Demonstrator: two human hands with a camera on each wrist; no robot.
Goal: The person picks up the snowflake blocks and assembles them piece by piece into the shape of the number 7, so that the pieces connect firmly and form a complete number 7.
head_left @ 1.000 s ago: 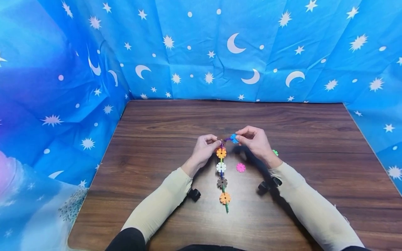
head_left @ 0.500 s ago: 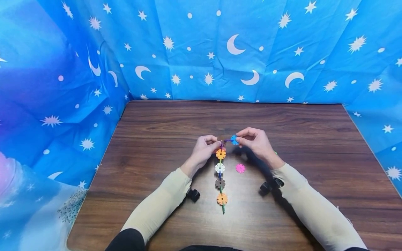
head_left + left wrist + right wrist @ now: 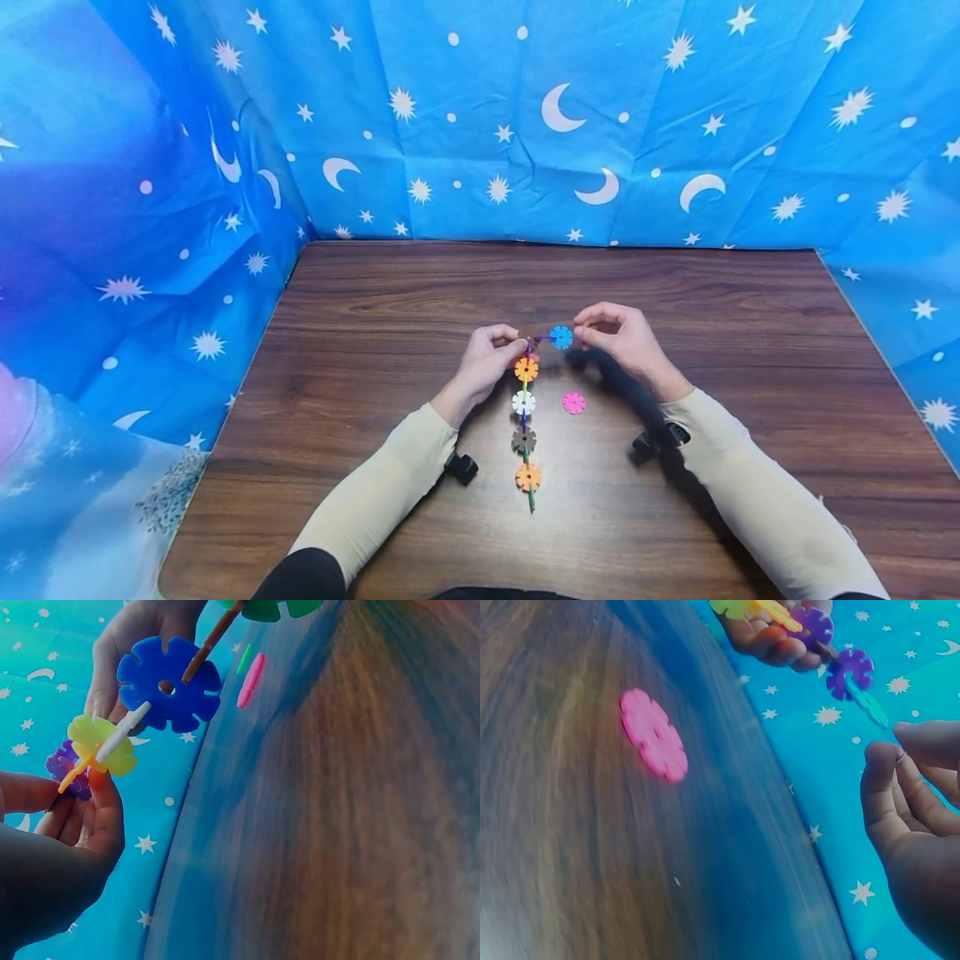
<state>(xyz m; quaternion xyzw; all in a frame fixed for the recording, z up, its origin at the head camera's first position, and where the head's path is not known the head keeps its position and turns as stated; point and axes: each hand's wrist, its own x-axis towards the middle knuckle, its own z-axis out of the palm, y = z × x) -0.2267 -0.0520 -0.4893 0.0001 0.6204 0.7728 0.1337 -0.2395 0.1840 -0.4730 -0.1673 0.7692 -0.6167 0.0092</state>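
A chain of notched plastic discs joined slot to slot hangs down toward me in the head view, including an orange disc (image 3: pixel 526 369), a white disc (image 3: pixel 523 403) and a brown disc (image 3: pixel 523 439). My left hand (image 3: pixel 489 360) pinches the chain's upper end, at a purple disc (image 3: pixel 67 769) in the left wrist view. Off to the right of those fingers sticks a blue disc (image 3: pixel 561 337), attached by a purple one seen edge-on. My right hand (image 3: pixel 621 340) is just right of it, fingertips bent close together, holding nothing. A narrow gap separates them from the blue disc.
A loose pink disc (image 3: pixel 573 403) lies on the brown wooden table (image 3: pixel 375 333), right of the chain. Beyond it in the left wrist view is a green disc (image 3: pixel 244 658), seen edge-on. A blue curtain (image 3: pixel 480 125) with stars and moons stands behind the table.
My right hand has let go of the blue disc and moved slightly right. The chain's lower end has swung a little left. My left hand keeps its pinch.
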